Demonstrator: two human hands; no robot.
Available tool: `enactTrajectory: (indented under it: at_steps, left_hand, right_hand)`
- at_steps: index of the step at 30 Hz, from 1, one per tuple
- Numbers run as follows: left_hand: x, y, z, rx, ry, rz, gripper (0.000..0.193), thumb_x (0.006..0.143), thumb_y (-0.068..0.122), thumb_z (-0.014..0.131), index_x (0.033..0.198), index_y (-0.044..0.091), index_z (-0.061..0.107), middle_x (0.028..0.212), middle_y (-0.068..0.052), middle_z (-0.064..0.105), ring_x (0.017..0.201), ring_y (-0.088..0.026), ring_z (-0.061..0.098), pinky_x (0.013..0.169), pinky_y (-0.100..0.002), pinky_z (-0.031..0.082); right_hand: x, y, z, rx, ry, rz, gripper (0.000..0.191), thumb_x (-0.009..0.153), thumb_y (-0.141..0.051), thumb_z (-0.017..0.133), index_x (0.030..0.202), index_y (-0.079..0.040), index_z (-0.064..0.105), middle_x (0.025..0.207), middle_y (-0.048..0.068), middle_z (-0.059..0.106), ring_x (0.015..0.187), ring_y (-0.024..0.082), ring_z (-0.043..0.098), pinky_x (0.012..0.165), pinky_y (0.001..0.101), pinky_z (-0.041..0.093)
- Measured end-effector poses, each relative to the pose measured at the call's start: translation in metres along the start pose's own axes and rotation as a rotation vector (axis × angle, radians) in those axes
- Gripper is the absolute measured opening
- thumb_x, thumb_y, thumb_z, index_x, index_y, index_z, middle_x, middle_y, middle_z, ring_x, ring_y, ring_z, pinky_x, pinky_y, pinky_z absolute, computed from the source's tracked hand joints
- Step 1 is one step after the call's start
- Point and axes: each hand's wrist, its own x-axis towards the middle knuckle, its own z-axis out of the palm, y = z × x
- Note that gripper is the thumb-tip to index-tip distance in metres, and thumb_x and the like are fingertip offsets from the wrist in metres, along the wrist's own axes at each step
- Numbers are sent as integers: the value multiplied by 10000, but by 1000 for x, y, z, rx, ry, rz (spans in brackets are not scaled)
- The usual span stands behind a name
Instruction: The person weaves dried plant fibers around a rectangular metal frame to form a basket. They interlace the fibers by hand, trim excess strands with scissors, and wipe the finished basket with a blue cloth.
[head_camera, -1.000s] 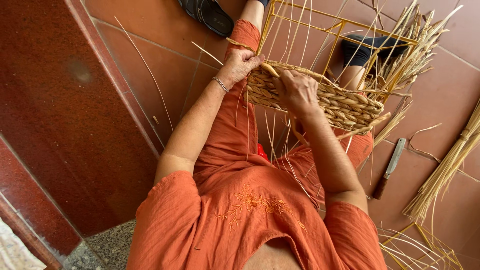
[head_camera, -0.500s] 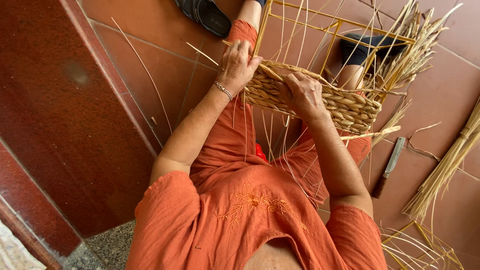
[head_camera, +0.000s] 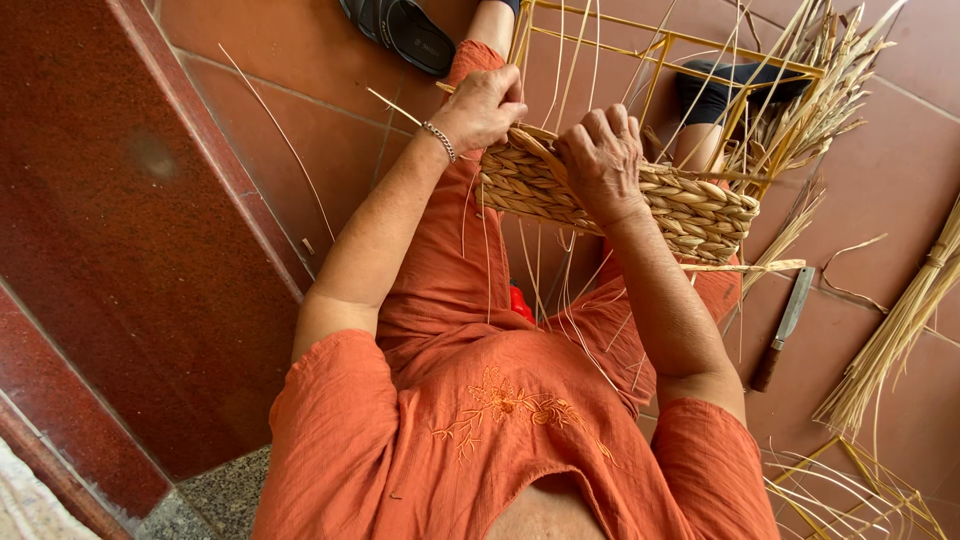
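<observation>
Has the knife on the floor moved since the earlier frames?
No. The knife lies in the same place on the tiles, between the woven basket and the straw bundle, blade pointing the same way as before.

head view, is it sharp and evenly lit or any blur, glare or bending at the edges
Head view: soft even daylight, no glare and only faint shadows; both the left hand and right hand on the woven basket band are sharp; the wide lens bends the wall edge and stretches the corners.
</observation>
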Motion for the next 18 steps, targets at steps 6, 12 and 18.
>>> enactTrajectory:
  at_steps: [6,12,18]
  left_hand:
    - [1,4,20,161,214,58,146,931,65,726,928,89,582,734,-40,667,679,-133,691,601,-278,598]
    - [-3,2,28,144,338,113,407,881,-28,686,1246,15,511,831,-119,636,614,-169,647,483,-262,546]
    - [13,3,34,449,34,155,168,958,-72,603,937,49,718,927,-109,738,753,-169,699,661,-293,590]
  right_hand:
    - [-25,3,3,122,-106,110,169,947,-142,787,930,-106,622,945,61,555,943,267,520,839,408,474]
    - [-16,2,-18,-60,24,50,163,979,-220,807,979,-135,669,990,34,580,984,232,517,868,409,428]
    - [-36,-8,-37,-15,-197,87,292,845,-396,800,864,-129,684,917,71,575,922,261,513,783,432,431]
